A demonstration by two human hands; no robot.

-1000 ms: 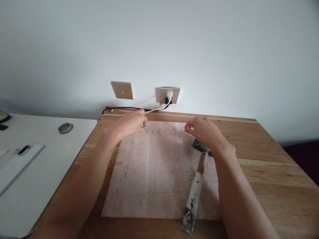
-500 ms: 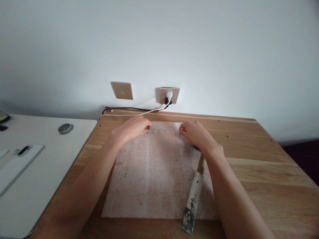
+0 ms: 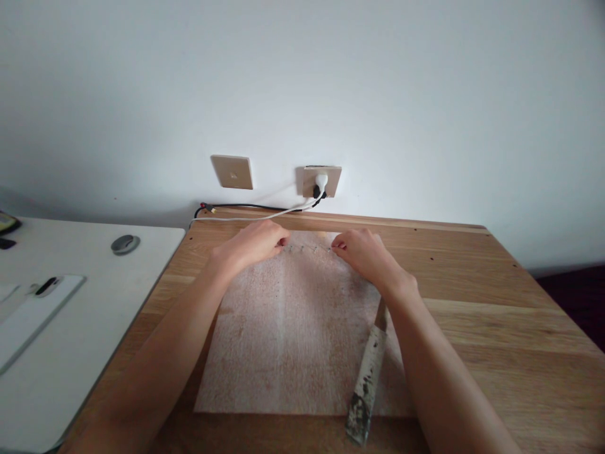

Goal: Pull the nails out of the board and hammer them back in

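1. Surface [image 3: 472, 321], wooden and broad.
2. Board [image 3: 265, 340], flat on surface.
3. Hammer [image 3: 367, 378], aslant over board's near edge, upper end behind right forearm [image 3: 425, 353].
4. Left hand [image 3: 263, 241], curled at board's far side; cannot tell whether grip holding anything.
5. Right hand [image 3: 355, 244], likewise curled; grip contents also unclear.
6. Nails [image 3: 315, 248], in row near board's far edge, between hands.

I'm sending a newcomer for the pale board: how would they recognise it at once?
In front of the white wall stands a brown wooden table. The board lies flat on it, with the left hand and right hand near its far edge. Its paler, pinkish surface and the row of small nails between the hands set it apart from the table.
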